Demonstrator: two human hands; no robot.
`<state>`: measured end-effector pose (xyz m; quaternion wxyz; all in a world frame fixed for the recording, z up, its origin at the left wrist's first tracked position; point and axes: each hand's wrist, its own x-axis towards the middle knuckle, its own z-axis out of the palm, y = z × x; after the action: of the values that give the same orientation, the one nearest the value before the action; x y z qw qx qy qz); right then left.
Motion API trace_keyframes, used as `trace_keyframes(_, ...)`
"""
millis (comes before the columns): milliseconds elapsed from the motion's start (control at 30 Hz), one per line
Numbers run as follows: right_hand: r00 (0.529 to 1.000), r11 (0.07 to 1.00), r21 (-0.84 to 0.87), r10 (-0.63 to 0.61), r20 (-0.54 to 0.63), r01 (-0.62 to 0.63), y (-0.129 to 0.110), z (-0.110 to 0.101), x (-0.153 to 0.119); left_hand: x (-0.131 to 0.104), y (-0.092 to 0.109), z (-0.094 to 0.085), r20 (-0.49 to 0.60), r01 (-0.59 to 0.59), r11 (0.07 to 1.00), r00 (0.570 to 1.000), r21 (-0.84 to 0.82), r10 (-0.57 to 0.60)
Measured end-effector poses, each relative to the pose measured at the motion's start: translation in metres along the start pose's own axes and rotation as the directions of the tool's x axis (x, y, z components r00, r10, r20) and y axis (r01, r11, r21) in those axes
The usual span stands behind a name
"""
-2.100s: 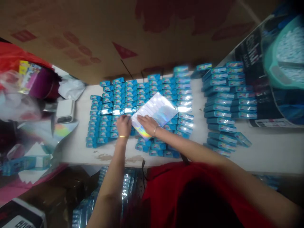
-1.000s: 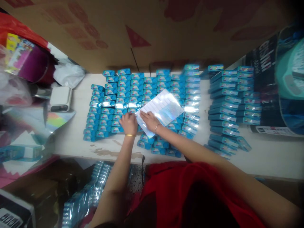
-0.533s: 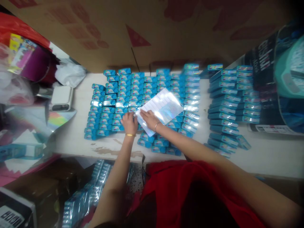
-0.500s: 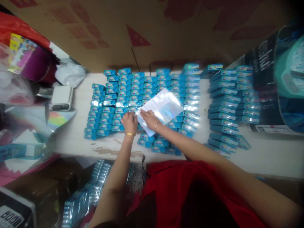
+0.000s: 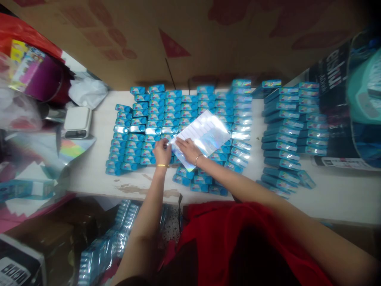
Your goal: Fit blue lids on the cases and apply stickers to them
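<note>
A shiny, silvery sheet with printed strips (image 5: 212, 133) lies aslant on top of rows of small blue boxes (image 5: 154, 110). My right hand (image 5: 189, 151) rests on the lower left part of this sheet, fingers stretched out towards its left corner. Just beside that corner, my left hand (image 5: 162, 151) has its thumb and fingertips drawn together in a pinch. Whatever is between them is too small to make out. Blue boxes stand close beneath and around both hands, some of them covered by the sheet.
More blue boxes (image 5: 282, 137) stand in columns on the right of the white table (image 5: 98, 171). A large cardboard carton (image 5: 143, 35) walls off the back. On the left are a white device (image 5: 77, 122) and a plastic bag (image 5: 88, 93). Wrapped blue packs (image 5: 104, 246) lie below.
My left hand has turned slightly and its fingertips have come together by the sheet's left corner. My right hand and the sheet stay nearly in place.
</note>
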<state>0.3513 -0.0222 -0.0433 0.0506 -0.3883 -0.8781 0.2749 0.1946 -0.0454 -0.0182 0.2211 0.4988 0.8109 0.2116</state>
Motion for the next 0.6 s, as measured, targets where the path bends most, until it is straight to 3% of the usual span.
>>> trace_keyframes(133, 1.000, 1.000, -0.006, 0.010, 0.007, -0.010, -0.001, -0.001, 0.000, 0.004, 0.006, -0.007, 0.036, -0.072, 0.984, 0.997, 0.164, 0.067)
trace_keyframes(333, 1.000, 1.000, -0.010, 0.004, -0.004, -0.004, 0.000, 0.000, 0.001, -0.007, 0.011, -0.006, 0.078, -0.207, 0.907, 0.978, 0.366, 0.192)
trace_keyframes(467, 1.000, 1.000, 0.016, 0.014, -0.003, -0.014, 0.000, 0.003, 0.001, -0.021, 0.011, -0.003, 0.060, -0.223, 0.906, 0.974, 0.359, 0.216)
trace_keyframes(600, 1.000, 0.995, 0.097, 0.025, -0.010, -0.024, 0.002, 0.000, 0.005, -0.049, 0.024, -0.016, -0.019, -0.195, 0.960, 0.979, 0.203, 0.203)
